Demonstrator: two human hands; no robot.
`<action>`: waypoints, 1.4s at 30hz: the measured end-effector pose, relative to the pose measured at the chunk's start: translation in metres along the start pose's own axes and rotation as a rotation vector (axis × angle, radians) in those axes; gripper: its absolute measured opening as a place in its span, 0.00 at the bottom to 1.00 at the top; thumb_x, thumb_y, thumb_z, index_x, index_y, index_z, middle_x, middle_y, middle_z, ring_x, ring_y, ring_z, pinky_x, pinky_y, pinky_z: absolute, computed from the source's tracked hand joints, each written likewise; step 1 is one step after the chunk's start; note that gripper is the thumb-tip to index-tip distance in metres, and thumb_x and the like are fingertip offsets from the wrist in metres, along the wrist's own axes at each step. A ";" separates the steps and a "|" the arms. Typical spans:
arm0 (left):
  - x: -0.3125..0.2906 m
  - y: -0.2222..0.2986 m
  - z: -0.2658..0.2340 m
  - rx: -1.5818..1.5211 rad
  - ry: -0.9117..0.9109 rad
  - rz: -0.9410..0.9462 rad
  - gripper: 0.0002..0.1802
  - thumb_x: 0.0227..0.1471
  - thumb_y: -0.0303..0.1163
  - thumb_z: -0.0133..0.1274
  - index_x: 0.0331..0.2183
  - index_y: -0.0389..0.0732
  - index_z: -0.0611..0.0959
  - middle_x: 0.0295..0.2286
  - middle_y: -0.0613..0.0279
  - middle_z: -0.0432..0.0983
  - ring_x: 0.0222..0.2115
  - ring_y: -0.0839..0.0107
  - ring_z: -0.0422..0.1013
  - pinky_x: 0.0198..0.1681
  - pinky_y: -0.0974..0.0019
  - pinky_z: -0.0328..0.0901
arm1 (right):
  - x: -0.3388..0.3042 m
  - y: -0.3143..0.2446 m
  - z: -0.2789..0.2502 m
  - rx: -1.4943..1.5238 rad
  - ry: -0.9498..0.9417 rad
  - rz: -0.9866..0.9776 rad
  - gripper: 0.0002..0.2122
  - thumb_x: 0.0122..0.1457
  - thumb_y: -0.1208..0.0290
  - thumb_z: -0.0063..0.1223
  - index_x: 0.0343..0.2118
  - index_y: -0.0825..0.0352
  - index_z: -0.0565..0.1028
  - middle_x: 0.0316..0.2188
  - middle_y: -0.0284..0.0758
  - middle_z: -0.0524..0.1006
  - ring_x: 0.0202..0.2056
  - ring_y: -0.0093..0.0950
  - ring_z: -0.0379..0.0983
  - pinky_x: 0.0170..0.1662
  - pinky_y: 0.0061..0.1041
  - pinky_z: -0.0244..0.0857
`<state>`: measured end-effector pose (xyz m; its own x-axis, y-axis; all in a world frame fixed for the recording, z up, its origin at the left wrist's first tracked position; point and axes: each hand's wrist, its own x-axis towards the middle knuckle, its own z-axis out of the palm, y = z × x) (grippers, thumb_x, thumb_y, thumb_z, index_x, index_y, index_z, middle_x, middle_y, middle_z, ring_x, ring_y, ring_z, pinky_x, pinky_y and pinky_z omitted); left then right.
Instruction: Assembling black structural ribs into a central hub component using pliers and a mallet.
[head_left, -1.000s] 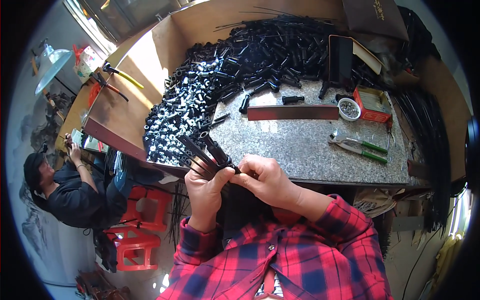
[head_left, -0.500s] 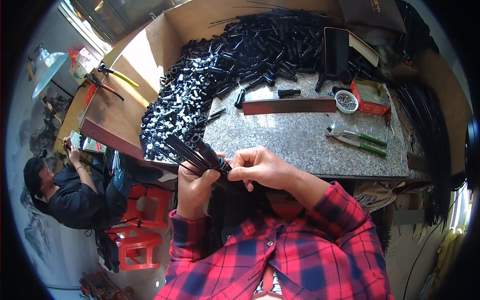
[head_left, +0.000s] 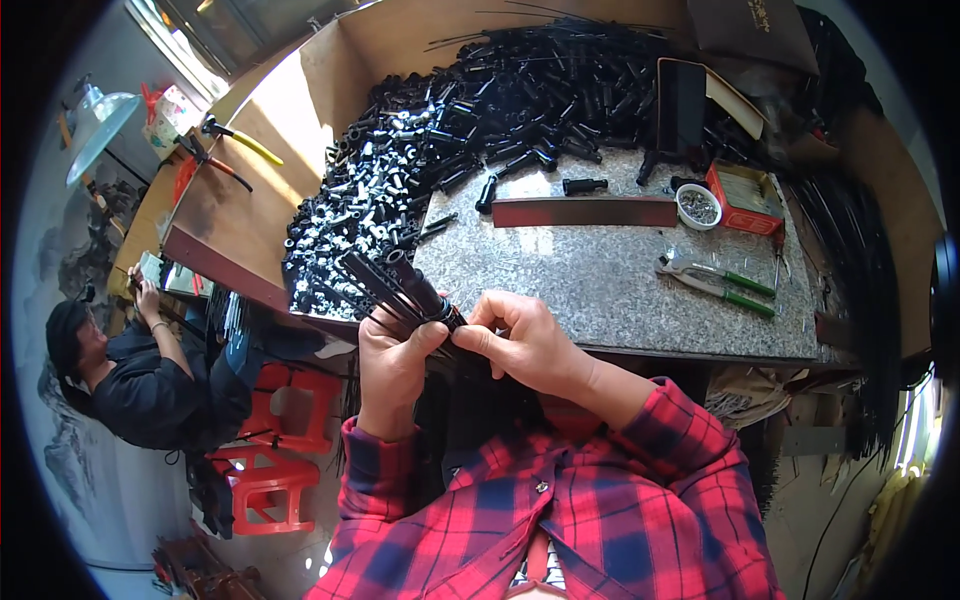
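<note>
Black tube (head_left: 420, 286), clasped with thin black rods (head_left: 362, 282) in the left hand (head_left: 390, 365); right hand (head_left: 527, 342) pinching at its lower end. Tube glossy, open-mouthed, tilted up and leftward.

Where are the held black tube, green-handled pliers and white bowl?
Held black tube (head_left: 421, 284), head view: barrel's middle.
Green-handled pliers (head_left: 738, 298), head view: lower handle.
White bowl (head_left: 701, 226), head view: near wall.

Glossy tube (head_left: 418, 284), smooth stone-look tabletop (head_left: 590, 285)

Tube (head_left: 420, 285) in L hand (head_left: 390, 365), pliers (head_left: 728, 296) R, parts pile (head_left: 560, 95) behind.
</note>
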<state>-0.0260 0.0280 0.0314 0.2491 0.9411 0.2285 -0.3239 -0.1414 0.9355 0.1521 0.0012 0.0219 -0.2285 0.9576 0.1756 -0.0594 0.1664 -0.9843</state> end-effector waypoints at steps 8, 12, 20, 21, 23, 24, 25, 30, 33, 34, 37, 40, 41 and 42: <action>-0.002 0.001 -0.002 -0.004 -0.050 0.004 0.16 0.44 0.27 0.63 0.37 0.33 0.80 0.31 0.60 0.79 0.31 0.76 0.74 0.38 0.73 0.67 | 0.004 0.002 -0.005 0.117 -0.124 0.103 0.09 0.57 0.70 0.56 0.25 0.67 0.69 0.20 0.27 0.71 0.16 0.14 0.68 0.18 0.14 0.59; -0.003 0.003 -0.011 0.028 -0.161 -0.030 0.16 0.46 0.28 0.62 0.38 0.31 0.79 0.32 0.59 0.79 0.32 0.75 0.73 0.39 0.71 0.67 | 0.006 0.002 -0.007 0.178 -0.193 0.143 0.09 0.57 0.71 0.56 0.24 0.66 0.69 0.22 0.27 0.71 0.17 0.15 0.68 0.18 0.14 0.60; 0.005 0.005 -0.019 0.006 -0.347 0.000 0.18 0.49 0.29 0.60 0.41 0.30 0.78 0.36 0.56 0.77 0.35 0.72 0.73 0.42 0.69 0.67 | 0.009 0.004 -0.011 0.221 -0.282 0.137 0.09 0.56 0.74 0.56 0.22 0.67 0.68 0.24 0.29 0.69 0.18 0.16 0.69 0.19 0.13 0.60; 0.005 0.004 -0.019 0.008 -0.376 0.007 0.18 0.49 0.29 0.59 0.41 0.30 0.78 0.36 0.56 0.77 0.35 0.72 0.73 0.42 0.69 0.67 | 0.009 0.005 -0.011 0.255 -0.301 0.134 0.10 0.56 0.74 0.56 0.22 0.67 0.68 0.24 0.30 0.69 0.18 0.16 0.69 0.19 0.13 0.60; 0.002 0.003 -0.014 0.004 -0.298 -0.020 0.17 0.50 0.28 0.58 0.42 0.30 0.78 0.35 0.56 0.77 0.36 0.72 0.73 0.43 0.69 0.66 | 0.009 0.006 -0.010 0.267 -0.241 0.128 0.10 0.56 0.74 0.56 0.21 0.67 0.68 0.23 0.29 0.70 0.18 0.16 0.69 0.19 0.13 0.60; 0.001 0.002 -0.008 0.001 -0.221 -0.047 0.17 0.51 0.28 0.57 0.42 0.30 0.78 0.35 0.56 0.77 0.36 0.72 0.73 0.43 0.70 0.66 | 0.009 0.006 -0.009 0.280 -0.180 0.120 0.10 0.56 0.73 0.56 0.21 0.67 0.68 0.22 0.29 0.70 0.18 0.16 0.69 0.19 0.13 0.59; -0.002 0.002 0.005 -0.016 -0.122 -0.061 0.19 0.52 0.25 0.54 0.46 0.30 0.74 0.37 0.56 0.75 0.38 0.72 0.72 0.44 0.69 0.66 | 0.010 0.005 -0.009 0.275 -0.177 0.119 0.10 0.56 0.73 0.56 0.21 0.67 0.68 0.22 0.29 0.70 0.18 0.16 0.69 0.19 0.13 0.59; -0.014 -0.025 0.053 0.114 0.268 0.390 0.31 0.54 0.28 0.53 0.55 0.35 0.59 0.41 0.58 0.68 0.40 0.73 0.67 0.47 0.71 0.61 | 0.020 0.001 0.011 0.066 0.052 0.107 0.11 0.55 0.72 0.58 0.20 0.66 0.69 0.18 0.27 0.72 0.21 0.17 0.70 0.22 0.17 0.61; -0.008 -0.032 0.044 0.348 0.330 0.450 0.32 0.52 0.23 0.53 0.55 0.37 0.57 0.39 0.64 0.65 0.37 0.78 0.64 0.44 0.73 0.60 | 0.024 0.011 0.022 0.016 0.147 -0.051 0.11 0.52 0.72 0.60 0.19 0.69 0.69 0.19 0.32 0.72 0.24 0.22 0.69 0.27 0.24 0.61; -0.007 -0.032 0.039 0.435 0.309 0.414 0.31 0.53 0.22 0.52 0.55 0.38 0.57 0.37 0.65 0.65 0.36 0.79 0.63 0.43 0.74 0.60 | 0.024 0.012 0.023 -0.091 0.188 -0.123 0.10 0.51 0.73 0.59 0.19 0.69 0.69 0.20 0.34 0.72 0.24 0.24 0.69 0.28 0.25 0.62; -0.012 -0.021 0.031 0.399 0.303 0.233 0.26 0.54 0.21 0.49 0.53 0.38 0.59 0.35 0.66 0.64 0.34 0.82 0.62 0.39 0.76 0.61 | 0.019 0.010 0.032 -0.179 0.194 -0.144 0.07 0.50 0.77 0.56 0.21 0.71 0.69 0.22 0.39 0.71 0.25 0.28 0.69 0.29 0.26 0.63; -0.008 -0.018 0.025 0.381 0.268 0.238 0.18 0.55 0.19 0.45 0.47 0.38 0.62 0.33 0.67 0.64 0.33 0.82 0.62 0.38 0.77 0.61 | 0.016 0.017 0.032 -0.251 0.175 -0.342 0.04 0.54 0.77 0.51 0.27 0.71 0.70 0.25 0.40 0.68 0.26 0.35 0.69 0.28 0.30 0.62; -0.008 -0.017 0.024 0.383 0.272 0.239 0.18 0.55 0.19 0.45 0.47 0.38 0.62 0.33 0.67 0.64 0.33 0.82 0.62 0.38 0.77 0.61 | 0.014 0.015 0.031 -0.250 0.171 -0.343 0.04 0.54 0.77 0.51 0.27 0.71 0.70 0.25 0.40 0.68 0.26 0.35 0.69 0.28 0.30 0.62; -0.009 -0.016 0.022 0.427 0.245 0.244 0.17 0.54 0.21 0.47 0.45 0.37 0.63 0.32 0.65 0.63 0.32 0.80 0.62 0.37 0.74 0.61 | 0.013 0.013 0.031 -0.183 0.161 -0.274 0.04 0.54 0.77 0.52 0.27 0.71 0.70 0.24 0.40 0.68 0.25 0.34 0.69 0.28 0.29 0.62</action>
<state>-0.0026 0.0153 0.0207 -0.0229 0.9022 0.4308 0.0664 -0.4286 0.9011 0.1178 0.0083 0.0121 -0.0714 0.8941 0.4422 0.0812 0.4471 -0.8908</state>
